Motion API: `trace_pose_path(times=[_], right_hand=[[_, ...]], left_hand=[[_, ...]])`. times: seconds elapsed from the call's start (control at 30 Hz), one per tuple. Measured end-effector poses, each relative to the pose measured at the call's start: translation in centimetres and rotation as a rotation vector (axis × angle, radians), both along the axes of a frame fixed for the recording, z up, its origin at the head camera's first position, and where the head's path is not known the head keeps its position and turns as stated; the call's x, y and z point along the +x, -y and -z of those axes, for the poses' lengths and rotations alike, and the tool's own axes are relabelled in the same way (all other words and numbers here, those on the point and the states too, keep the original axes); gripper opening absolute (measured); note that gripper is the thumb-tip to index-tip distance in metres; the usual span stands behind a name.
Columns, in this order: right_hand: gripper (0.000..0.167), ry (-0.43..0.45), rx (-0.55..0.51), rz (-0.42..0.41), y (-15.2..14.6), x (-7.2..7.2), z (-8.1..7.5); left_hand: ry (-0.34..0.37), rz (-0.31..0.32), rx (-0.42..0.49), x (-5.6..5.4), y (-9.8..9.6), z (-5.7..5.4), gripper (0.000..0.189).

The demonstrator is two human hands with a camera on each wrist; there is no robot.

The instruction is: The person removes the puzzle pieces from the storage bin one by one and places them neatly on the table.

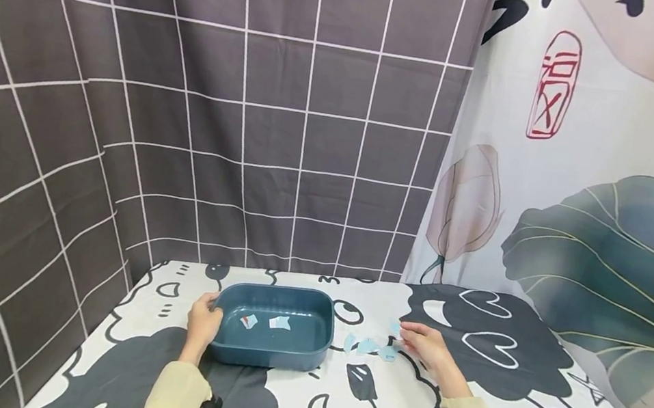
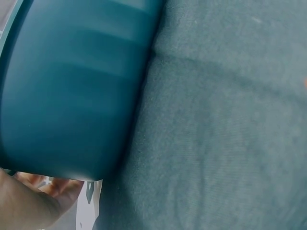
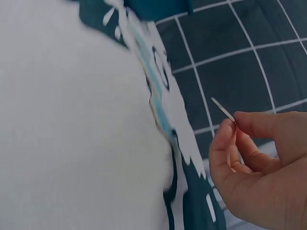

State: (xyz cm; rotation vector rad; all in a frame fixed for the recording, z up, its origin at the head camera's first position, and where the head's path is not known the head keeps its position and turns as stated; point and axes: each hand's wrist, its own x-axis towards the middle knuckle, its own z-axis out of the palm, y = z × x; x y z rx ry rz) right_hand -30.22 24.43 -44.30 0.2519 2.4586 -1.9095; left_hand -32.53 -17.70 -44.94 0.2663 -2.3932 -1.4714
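A dark teal rectangular basin rests on the patterned cloth, with two small paper scraps, a red-and-white one and a pale blue-and-white one, lying inside. My left hand grips the basin's left end; in the left wrist view its fingers lie against the basin's end wall, partly hidden by it. To the right, my right hand pinches a light blue paper piece just above the cloth. The right wrist view shows that piece edge-on between thumb and fingertip. Several light blue paper pieces lie between basin and right hand.
A white cloth with dark cartoon drawings covers the table. Behind it hangs a dark grey curtain with white grid lines. At the right hangs a white curtain with leaf and flower prints.
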Motion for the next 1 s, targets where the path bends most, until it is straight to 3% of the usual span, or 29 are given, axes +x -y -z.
trace_pose_path(times=[0.43, 0.7, 1.0], right_hand=[[0.038, 0.080, 0.059, 0.008, -2.7, 0.8, 1.8], [0.036, 0.068, 0.124, 0.029, -2.8, 1.1, 1.8], [0.032, 0.059, 0.219, 0.018, -2.8, 1.1, 1.8]], left_hand=[[-0.011, -0.005, 0.003, 0.5, 0.0, 0.0, 0.049], [-0.008, -0.002, 0.003, 0.3, 0.0, 0.4, 0.049], [-0.010, 0.009, 0.013, 0.3, -0.1, 0.1, 0.049]])
